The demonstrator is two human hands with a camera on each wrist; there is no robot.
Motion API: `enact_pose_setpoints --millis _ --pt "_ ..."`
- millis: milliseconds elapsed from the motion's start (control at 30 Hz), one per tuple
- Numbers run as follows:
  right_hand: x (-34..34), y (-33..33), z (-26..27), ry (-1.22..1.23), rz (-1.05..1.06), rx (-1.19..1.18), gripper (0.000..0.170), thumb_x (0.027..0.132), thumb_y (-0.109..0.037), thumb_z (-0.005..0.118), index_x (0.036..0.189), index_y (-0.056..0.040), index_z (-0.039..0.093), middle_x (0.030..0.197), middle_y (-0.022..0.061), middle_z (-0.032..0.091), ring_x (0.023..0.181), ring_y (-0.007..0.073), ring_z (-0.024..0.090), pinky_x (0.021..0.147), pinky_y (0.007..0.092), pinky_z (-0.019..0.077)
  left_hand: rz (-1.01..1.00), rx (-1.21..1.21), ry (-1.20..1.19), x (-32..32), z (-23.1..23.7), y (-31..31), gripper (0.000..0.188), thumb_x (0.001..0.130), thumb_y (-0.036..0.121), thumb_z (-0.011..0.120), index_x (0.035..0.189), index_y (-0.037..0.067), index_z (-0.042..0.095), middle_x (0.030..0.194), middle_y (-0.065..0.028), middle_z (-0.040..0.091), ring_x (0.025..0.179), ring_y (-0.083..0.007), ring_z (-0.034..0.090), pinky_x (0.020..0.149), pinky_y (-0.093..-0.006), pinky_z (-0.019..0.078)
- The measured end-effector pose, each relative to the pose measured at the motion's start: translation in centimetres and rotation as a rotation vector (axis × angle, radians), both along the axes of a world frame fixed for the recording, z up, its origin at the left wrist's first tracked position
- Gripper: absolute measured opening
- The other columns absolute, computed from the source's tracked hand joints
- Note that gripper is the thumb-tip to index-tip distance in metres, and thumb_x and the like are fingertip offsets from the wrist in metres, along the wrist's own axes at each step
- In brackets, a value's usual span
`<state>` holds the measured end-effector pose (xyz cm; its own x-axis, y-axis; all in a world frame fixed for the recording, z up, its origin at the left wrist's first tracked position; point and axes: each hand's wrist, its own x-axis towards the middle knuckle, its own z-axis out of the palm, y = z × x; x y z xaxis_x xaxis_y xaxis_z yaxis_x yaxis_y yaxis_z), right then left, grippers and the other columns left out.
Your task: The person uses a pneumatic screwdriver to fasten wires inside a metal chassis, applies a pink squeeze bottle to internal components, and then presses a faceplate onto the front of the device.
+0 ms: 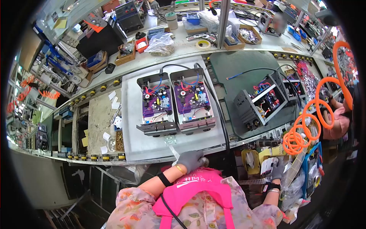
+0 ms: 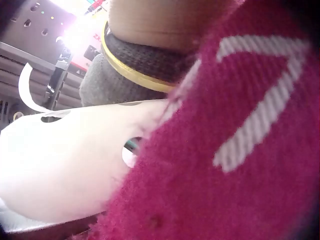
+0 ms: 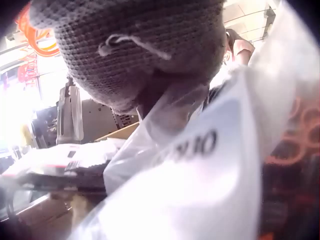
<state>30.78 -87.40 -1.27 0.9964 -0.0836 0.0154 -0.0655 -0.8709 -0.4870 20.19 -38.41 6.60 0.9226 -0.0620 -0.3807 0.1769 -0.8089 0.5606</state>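
Left hand: grey-gloved [image 1: 190, 161], at the near edge of the white board [image 1: 131, 89], close against the pink apron [image 1: 196, 184]; its fingers are partly hidden, so whether it is clenched, released or grasping something I cannot tell.
White strip [image 1: 174, 152]: just beyond the left hand, running towards the board.
Holed white sheet [image 2: 65, 165]: beside the left glove in the left wrist view.
Two open units [image 1: 157, 103] [image 1: 192, 100]: side by side on the board, beyond the left hand, purple circuit boards facing up.
Right hand: grey-gloved [image 1: 278, 170], over white packets [image 1: 267, 165]; its grip I cannot tell.
Clear plastic [image 3: 175, 195]: directly below the right glove in the right wrist view, perhaps touching it, though blur makes that uncertain.
Yellow bin [image 1: 244, 155]: left of the right hand.
Dark open unit [image 1: 244, 110]: beyond the right hand, on a green mat [image 1: 228, 66].
Orange coiled hose [image 1: 344, 89]: beyond and right of the right hand.
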Motion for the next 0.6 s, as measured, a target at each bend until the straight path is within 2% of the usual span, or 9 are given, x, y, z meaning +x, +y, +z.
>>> enact_pose_setpoints --millis 100,167,233,300,333,433,533,567,600 --pt "0.2 -0.8 -0.7 -0.030 0.118 -0.164 0.018 0.088 -0.016 0.049 0.093 -0.0005 0.058 0.081 0.0194 0.061 0.073 0.0338 0.058 0.067 0.0396 0.0454 0.016 -0.035 -0.005 -0.3 -0.1 -0.2 0.026 0.085 0.036 0.054 0.091 0.012 0.060 0.084 -0.0113 0.063 0.080 -0.0321 0.060 0.070 -0.0417 0.0468" --pt "-0.6 3.0 4.1 -0.164 0.046 -0.104 0.022 0.089 -0.020 0.050 0.093 -0.0010 0.060 0.080 0.0209 0.061 0.072 0.0366 0.059 0.067 0.0413 0.0453 0.030 -0.083 -0.050 -0.7 -0.3 -0.4 0.025 0.084 0.035 0.055 0.094 0.013 0.061 0.085 -0.0111 0.064 0.081 -0.0317 0.061 0.071 -0.0413 0.0471" --pt "-1.9 6.6 8.8 -0.255 0.040 -0.147 0.024 0.090 -0.022 0.049 0.089 -0.0005 0.060 0.076 0.0185 0.061 0.069 0.0335 0.059 0.064 0.0411 0.0453 0.056 -0.206 -0.076 -0.5 1.4 -0.2 0.024 0.084 0.032 0.057 0.099 0.014 0.062 0.086 -0.0107 0.064 0.080 -0.0293 0.062 0.071 -0.0382 0.0485" --pt "-2.8 8.7 10.3 -0.252 0.116 0.097 0.024 0.088 -0.021 0.054 0.089 0.0019 0.060 0.075 0.0165 0.062 0.069 0.0307 0.061 0.063 0.0388 0.0462 0.089 -0.395 -0.053 -0.2 3.5 -0.2 0.023 0.084 0.030 0.057 0.100 0.014 0.062 0.085 -0.0103 0.064 0.078 -0.0275 0.062 0.070 -0.0360 0.0489" --pt "-3.3 11.9 12.9 -0.189 0.165 0.210 0.024 0.087 -0.020 0.056 0.088 0.0028 0.061 0.076 0.0159 0.063 0.070 0.0298 0.061 0.064 0.0373 0.0468 0.071 -0.515 -0.062 -0.1 3.7 -0.3 0.024 0.087 0.029 0.056 0.100 0.010 0.062 0.082 -0.0076 0.064 0.074 -0.0194 0.062 0.069 -0.0309 0.0485" --pt "-4.4 20.2 15.3 -0.230 0.330 0.433 0.021 0.084 -0.018 0.061 0.087 0.0021 0.063 0.079 0.0146 0.065 0.071 0.0286 0.063 0.065 0.0353 0.0485 0.108 -0.936 0.127 0.5 6.2 -1.0 0.029 0.090 0.032 0.054 0.098 0.005 0.061 0.081 -0.0044 0.062 0.073 -0.0121 0.058 0.068 -0.0270 0.0473" --pt "-5.1 28.4 16.8 -0.299 0.624 0.342 0.013 0.080 -0.015 0.062 0.086 -0.0035 0.065 0.079 0.0135 0.065 0.070 0.0303 0.062 0.063 0.0355 0.0488 0.113 -1.022 0.054 0.6 6.5 -1.1 0.037 0.092 0.038 0.050 0.099 0.002 0.058 0.079 -0.0013 0.056 0.069 -0.0083 0.052 0.064 -0.0244 0.0459" --pt "-5.3 30.9 15.8 -0.307 0.722 0.467 0.015 0.080 -0.016 0.062 0.089 -0.0049 0.065 0.081 0.0129 0.064 0.070 0.0308 0.062 0.062 0.0369 0.0484 0.138 -1.035 0.025 0.5 7.1 -0.8 0.038 0.092 0.039 0.050 0.099 0.002 0.057 0.078 -0.0010 0.055 0.068 -0.0082 0.051 0.063 -0.0242 0.0456" --pt "-6.1 32.9 16.8 -0.247 0.792 0.350 0.019 0.080 -0.016 0.062 0.095 -0.0047 0.063 0.085 0.0125 0.064 0.072 0.0309 0.061 0.062 0.0377 0.0483 0.285 -0.956 0.025 -0.1 7.7 -0.4 0.038 0.094 0.040 0.046 0.100 0.003 0.055 0.073 0.0005 0.052 0.060 -0.0055 0.047 0.051 -0.0214 0.0406"
